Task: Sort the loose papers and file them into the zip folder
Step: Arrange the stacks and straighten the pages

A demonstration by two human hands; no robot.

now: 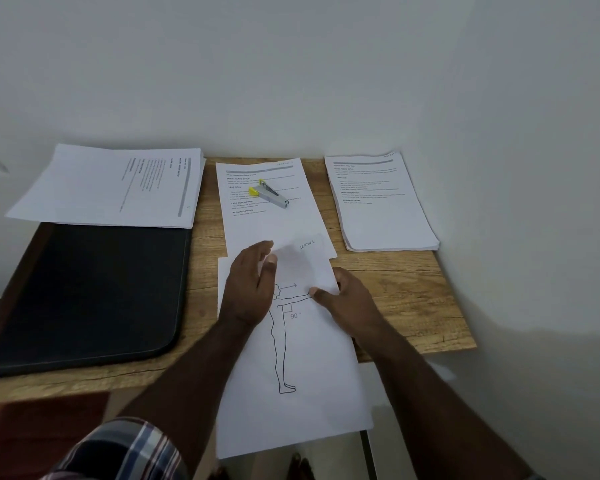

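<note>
Above the figure drawing [291, 358], both hands' fingers [314, 291] pinch a small slip [302, 263] between them.

Folder [84, 296] left, stapler [272, 195] on middle sheet [267, 216] (stack [385, 209] right)

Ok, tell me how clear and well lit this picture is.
Head view: dim, even light with no glare; wide-angle bending at the table edges; small print on the paper stacks is too soft to read; the small slip between both hands looks slightly blurred.

Bare forearms — a plaid sleeve [125, 452] (blue, white, maroon checks) on the left.
</note>
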